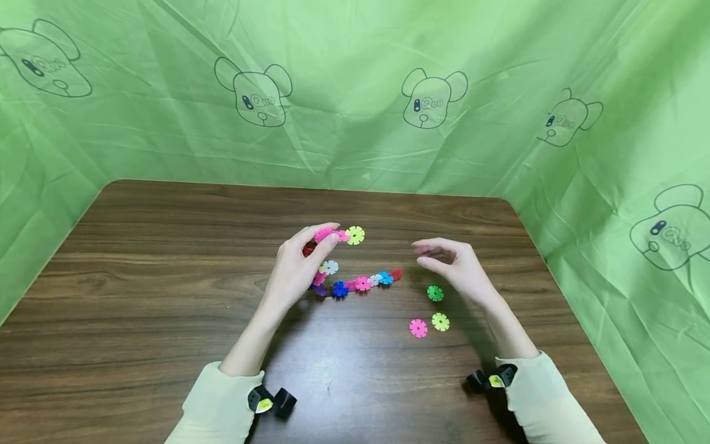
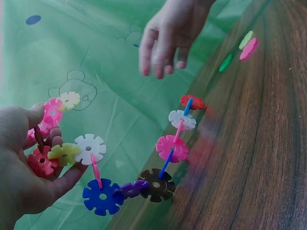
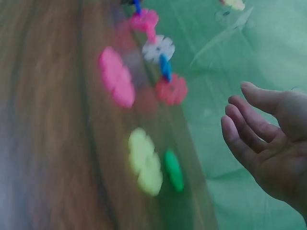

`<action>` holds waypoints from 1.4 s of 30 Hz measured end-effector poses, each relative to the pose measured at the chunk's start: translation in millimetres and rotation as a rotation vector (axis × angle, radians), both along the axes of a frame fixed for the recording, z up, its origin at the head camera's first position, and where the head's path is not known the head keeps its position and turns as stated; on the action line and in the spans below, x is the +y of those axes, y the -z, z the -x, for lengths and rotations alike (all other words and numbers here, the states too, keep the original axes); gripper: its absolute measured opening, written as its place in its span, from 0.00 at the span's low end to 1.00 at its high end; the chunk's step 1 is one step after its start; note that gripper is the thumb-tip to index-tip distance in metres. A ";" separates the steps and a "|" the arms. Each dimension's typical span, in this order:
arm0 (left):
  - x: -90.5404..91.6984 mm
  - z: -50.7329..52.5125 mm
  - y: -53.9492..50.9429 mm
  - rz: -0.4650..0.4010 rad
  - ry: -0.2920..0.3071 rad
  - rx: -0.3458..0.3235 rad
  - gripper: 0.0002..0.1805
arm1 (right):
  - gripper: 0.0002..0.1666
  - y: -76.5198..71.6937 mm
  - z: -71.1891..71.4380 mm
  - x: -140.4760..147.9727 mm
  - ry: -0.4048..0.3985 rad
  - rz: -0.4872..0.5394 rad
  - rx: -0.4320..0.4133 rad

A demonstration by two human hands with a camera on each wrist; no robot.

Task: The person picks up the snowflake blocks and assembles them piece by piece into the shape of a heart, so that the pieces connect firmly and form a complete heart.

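Note:
My left hand pinches one end of a chain of interlocking plastic snowflake discs, linked edge to edge in many colours. A pale yellow disc sticks out past its fingertips. From the hand the chain curves down and right through white, blue, purple, brown, pink and white discs to a red disc at the far end. To the right, my right hand is in the air with relaxed, slightly bent fingers and holds nothing. Below it lie a loose green disc, a yellow-green disc and a pink disc.
All of this is on or above a dark wood-grain table. A green curtain with printed bear outlines hangs behind the table and along its sides. Each wrist wears a small black camera on a strap.

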State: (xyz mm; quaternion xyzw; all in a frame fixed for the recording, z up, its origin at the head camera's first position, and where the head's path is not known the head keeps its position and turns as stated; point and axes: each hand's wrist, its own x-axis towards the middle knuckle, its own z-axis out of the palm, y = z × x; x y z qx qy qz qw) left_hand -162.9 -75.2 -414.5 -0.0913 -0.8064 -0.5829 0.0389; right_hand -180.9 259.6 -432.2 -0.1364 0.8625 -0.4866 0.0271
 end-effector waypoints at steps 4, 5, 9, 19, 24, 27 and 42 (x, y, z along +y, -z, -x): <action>0.0 -0.1 -0.2 0.004 0.000 -0.001 0.20 | 0.21 8.5 -0.3 14.0 -0.035 -0.062 -0.039; 0.0 -0.2 -0.3 0.004 0.000 -0.002 0.20 | 0.22 11.2 -0.4 17.6 -0.048 -0.074 -0.047; -0.1 -0.2 -0.2 -0.001 0.002 -0.008 0.19 | 0.23 20.7 -1.7 32.5 -0.100 -0.129 -0.055; -1.8 0.2 0.3 -0.003 -0.001 -0.002 0.20 | 0.25 29.8 -5.2 50.2 -0.178 -0.254 -0.035; -2.4 0.6 0.8 -0.011 -0.003 -0.006 0.19 | 0.20 33.7 -5.6 49.7 -0.180 -0.326 0.011; -2.3 0.9 1.2 -0.016 0.002 -0.010 0.19 | 0.17 35.5 -4.3 48.6 -0.176 -0.322 0.019; -0.6 0.2 0.8 -0.003 -0.002 -0.019 0.19 | 0.04 20.5 0.0 35.9 -0.129 -0.218 -0.019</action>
